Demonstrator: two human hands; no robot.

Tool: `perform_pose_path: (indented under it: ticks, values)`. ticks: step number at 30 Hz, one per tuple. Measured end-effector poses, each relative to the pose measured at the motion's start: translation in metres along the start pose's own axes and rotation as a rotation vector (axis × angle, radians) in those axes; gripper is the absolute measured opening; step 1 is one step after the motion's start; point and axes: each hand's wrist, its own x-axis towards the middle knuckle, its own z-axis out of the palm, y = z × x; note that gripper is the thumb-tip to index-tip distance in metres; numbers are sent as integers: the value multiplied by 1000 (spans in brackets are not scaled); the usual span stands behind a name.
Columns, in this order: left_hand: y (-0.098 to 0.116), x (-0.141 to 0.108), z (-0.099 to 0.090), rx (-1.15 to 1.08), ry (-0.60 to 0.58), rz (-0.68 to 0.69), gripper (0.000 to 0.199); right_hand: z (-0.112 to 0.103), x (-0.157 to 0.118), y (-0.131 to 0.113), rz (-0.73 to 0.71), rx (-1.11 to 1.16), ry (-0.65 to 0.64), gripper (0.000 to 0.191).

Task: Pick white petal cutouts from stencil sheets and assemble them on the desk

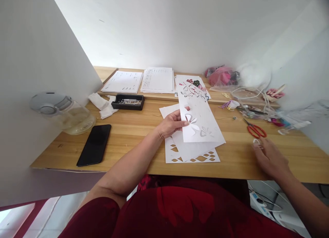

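Observation:
My left hand (172, 124) pinches a white paper sheet (203, 111) with flower shapes cut through it, tilted up above the table. A white cut-out flower (192, 125) shows beside my left thumb. Under the held sheet lie more white sheets, the lowest a paper stencil (168, 156) with leaf-shaped holes. My right hand (272, 159) is low over the table at the right, fingers closed on a small white piece (257, 143), perhaps a paper scrap. Just beyond its fingertips lie red-handled scissors (255, 130), blades pointing away and to the left.
A black phone (94, 145) and a glass jug (77, 120) stand at the left. Behind are crumpled tissue (104, 106), a black tray (128, 102) of small bits and paper stacks (158, 79). At the right lie a white cable (248, 89) and a pink bag (222, 77).

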Motion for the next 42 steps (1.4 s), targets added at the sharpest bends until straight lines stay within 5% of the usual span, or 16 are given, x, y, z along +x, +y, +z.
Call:
perform_pose_path:
  ticks: [2, 7, 10, 15, 21, 25, 30, 35, 42]
  values:
    - [-1, 1, 1, 6, 33, 26, 74, -17, -6, -22, 68, 78, 46, 59]
    - [-4, 0, 9, 58, 94, 111, 74, -44, -32, -109, 60, 792, -333, 39]
    - [-6, -1, 15, 64, 100, 155, 77, -40, -39, -157, 295, 1286, -590, 37]
    - [-7, -1, 20, -10, 113, 174, 69, -32, -29, -187, 475, 1607, -511, 26]
    - [-4, -5, 20, -70, 9, -28, 43, -33, -22, -180, 207, 1534, -315, 26]
    - [-7, -6, 20, -76, 20, -95, 44, -33, -17, -172, 38, 1368, -309, 23]
    - [-16, -3, 20, 10, 145, -97, 45, -45, -13, -163, 72, 1074, -303, 33]
    - [-23, -1, 18, 109, 171, -46, 43, -63, -19, -170, -17, 1097, -164, 29]
    - [-20, -3, 26, -32, 162, -72, 45, -49, -14, -187, -16, 974, -322, 37]
